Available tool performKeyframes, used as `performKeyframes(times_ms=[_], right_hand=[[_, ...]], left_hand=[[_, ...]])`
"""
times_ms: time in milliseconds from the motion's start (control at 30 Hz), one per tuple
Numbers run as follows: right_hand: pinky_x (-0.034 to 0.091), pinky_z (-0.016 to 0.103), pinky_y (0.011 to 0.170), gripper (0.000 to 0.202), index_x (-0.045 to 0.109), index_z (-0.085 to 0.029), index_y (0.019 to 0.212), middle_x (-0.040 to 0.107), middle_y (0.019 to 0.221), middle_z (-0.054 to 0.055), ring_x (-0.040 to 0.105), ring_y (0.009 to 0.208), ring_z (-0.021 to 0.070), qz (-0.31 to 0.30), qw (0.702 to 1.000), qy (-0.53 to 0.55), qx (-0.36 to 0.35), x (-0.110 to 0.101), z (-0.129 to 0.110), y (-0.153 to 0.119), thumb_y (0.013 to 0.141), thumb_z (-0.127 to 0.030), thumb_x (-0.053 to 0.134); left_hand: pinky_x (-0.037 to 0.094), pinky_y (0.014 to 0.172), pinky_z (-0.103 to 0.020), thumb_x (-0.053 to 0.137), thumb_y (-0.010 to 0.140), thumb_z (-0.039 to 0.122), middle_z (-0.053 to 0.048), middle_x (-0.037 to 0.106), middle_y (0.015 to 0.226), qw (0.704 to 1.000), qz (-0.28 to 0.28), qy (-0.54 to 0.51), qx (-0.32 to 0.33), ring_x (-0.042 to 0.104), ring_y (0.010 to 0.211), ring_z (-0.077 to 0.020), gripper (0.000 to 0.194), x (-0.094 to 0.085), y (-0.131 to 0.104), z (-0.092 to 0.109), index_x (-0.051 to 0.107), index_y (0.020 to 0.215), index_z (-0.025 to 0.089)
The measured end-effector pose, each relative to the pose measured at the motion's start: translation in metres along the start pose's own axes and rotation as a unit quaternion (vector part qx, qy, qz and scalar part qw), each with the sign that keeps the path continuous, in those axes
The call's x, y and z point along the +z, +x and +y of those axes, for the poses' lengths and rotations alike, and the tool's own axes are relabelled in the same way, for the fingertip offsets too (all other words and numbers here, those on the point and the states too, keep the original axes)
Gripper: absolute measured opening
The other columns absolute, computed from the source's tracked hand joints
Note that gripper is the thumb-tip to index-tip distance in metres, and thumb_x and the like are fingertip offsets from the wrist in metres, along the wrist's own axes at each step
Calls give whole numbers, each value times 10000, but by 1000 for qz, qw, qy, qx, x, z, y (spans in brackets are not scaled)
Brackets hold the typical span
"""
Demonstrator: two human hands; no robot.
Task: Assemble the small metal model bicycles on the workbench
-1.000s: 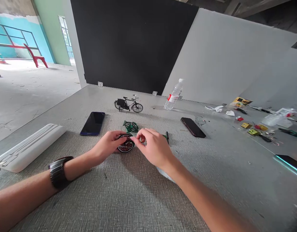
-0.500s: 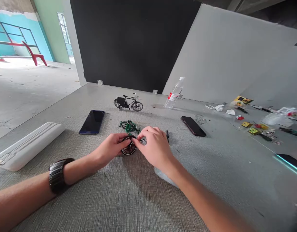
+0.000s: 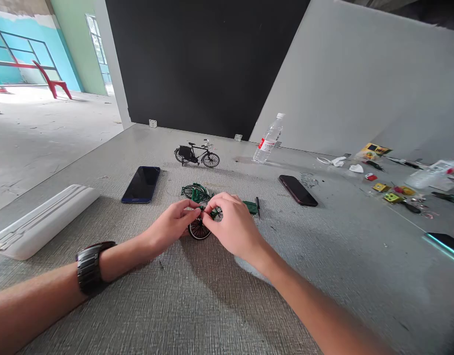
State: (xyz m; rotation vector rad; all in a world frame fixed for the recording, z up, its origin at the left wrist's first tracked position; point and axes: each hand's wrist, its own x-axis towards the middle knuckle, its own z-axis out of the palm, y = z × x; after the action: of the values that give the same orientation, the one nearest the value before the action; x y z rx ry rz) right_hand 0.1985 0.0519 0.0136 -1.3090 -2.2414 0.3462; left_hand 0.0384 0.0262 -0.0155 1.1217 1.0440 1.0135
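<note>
A small black spoked toy bicycle wheel (image 3: 199, 230) stands upright between my hands near the table's middle. My left hand (image 3: 178, 218), a dark watch on its wrist, pinches the wheel's upper left side. My right hand (image 3: 230, 222) is closed at the top of the wheel, thumb and forefinger together; whatever small part lies in that pinch is hidden. Just behind the fingers lies a green toy bicycle frame (image 3: 195, 193) with a rear wheel on it. Right of my right hand are a green piece (image 3: 251, 207) and a dark thin stick (image 3: 258, 207).
A black model bicycle (image 3: 197, 154) stands farther back, with a water bottle (image 3: 268, 139) to its right. Phones (image 3: 141, 185) (image 3: 298, 190) lie on both sides. A white power-bank-like block (image 3: 45, 219) is at left; tools and small yellow parts (image 3: 392, 197) are scattered at right.
My fingers have shifted up to the wheel's top, baring more of the wheel. The green piece beside my right hand now shows. The view has moved slightly.
</note>
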Motion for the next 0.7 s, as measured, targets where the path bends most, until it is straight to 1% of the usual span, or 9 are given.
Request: performKeyframes(times_ms=[67,233,400,700], right_hand=[[447,398,852,110,610,-216,720,664,909,46,597,930,232,0,1000,16,-6,2,0,0,827,-217,635],[460,375,830,105,592,-218,751,653,900,39,599,906,211,4,999,43,-31,6,4,-2,853,-209,612],[472,343,803,100,579,-215,770,644,914,38,602,899,191,-4,997,61,-46,5,6,-2,867,-207,600],[477,333,796,86,577,-210,783,631,914,33,599,889,179,-15,995,75,-58,3,5,-2,861,-179,595]], left_hand=[[457,649,-246,580,874,407,12,597,767,1000,-3,-11,0,568,703,-133,245,0,-1,0,549,972,185],[494,692,-256,590,855,374,18,584,772,1000,15,-22,-15,586,743,-142,195,1,-3,3,562,933,197],[483,683,-228,583,873,361,22,574,781,999,13,-27,-22,568,745,-125,184,1,-3,4,564,942,192],[476,686,-239,581,873,368,19,570,781,1000,10,-26,-14,564,743,-132,192,0,-4,3,560,941,189]])
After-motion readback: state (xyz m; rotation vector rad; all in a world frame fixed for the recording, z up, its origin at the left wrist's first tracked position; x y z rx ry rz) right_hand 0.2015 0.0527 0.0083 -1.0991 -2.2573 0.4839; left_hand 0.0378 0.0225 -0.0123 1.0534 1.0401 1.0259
